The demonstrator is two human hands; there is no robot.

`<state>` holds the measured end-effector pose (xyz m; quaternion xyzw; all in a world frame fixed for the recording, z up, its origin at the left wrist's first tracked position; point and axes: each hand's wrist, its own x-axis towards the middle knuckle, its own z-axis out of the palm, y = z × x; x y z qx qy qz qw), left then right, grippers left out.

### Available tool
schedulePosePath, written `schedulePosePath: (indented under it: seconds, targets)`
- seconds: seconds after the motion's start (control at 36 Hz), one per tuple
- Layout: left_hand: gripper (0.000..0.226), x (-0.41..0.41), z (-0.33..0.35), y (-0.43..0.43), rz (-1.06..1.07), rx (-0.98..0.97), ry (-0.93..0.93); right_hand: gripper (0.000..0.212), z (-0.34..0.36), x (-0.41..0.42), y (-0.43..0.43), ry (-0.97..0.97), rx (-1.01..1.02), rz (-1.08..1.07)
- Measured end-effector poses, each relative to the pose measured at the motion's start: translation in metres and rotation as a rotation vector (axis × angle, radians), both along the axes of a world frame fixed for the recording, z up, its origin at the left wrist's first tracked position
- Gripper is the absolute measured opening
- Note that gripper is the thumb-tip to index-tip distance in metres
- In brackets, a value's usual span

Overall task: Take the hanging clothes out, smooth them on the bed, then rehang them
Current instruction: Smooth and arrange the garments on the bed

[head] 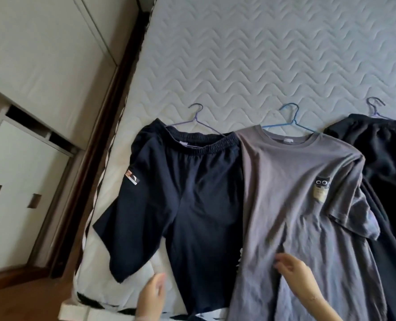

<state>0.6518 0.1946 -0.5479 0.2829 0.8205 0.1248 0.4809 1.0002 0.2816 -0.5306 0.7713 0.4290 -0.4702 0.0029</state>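
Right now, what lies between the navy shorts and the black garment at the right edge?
The grey T-shirt on its blue hanger lies between the navy shorts and the black garment, overlapping the shorts' edge. The right hand rests on it. Head view.

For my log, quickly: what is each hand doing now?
Left hand: open, holding nothing.
Right hand: open, flat on the grey T-shirt.

shorts [187,195] left, t-shirt [294,205] right, on bed [262,54]

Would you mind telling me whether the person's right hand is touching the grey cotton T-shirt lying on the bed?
Touching. The head view shows the right hand lying on the grey cotton T-shirt, its fingers flat against the fabric with no gap.
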Motion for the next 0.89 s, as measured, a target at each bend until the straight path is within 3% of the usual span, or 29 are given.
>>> schedulePosePath:
  seconds: [0.08,0.19,0.42,0.72,0.89]
  targets:
    - [0.054,0.022,0.021,-0.020,-0.029,-0.040,-0.051,0.023,0.024,0.005,-0.030,0.052,-0.014,-0.111]
    - [0.027,0.048,0.063,-0.027,-0.070,-0.100,-0.178,0.022,0.055,0.014,-0.069,0.079,-0.037,-0.181]
    - [0.031,0.051,0.105,-0.017,-0.102,0.040,-0.196,0.019,0.087,0.009,-0.110,0.202,-0.015,-0.329]
    - [0.020,-0.034,0.082,-0.027,0.211,0.042,-0.234,0.018,0.069,-0.090,-0.087,0.268,-0.033,-0.337]
    - [0.023,-0.121,0.048,0.001,0.094,0.008,-0.125,0.017,0.036,-0.191,-0.068,0.302,-0.061,-0.339]
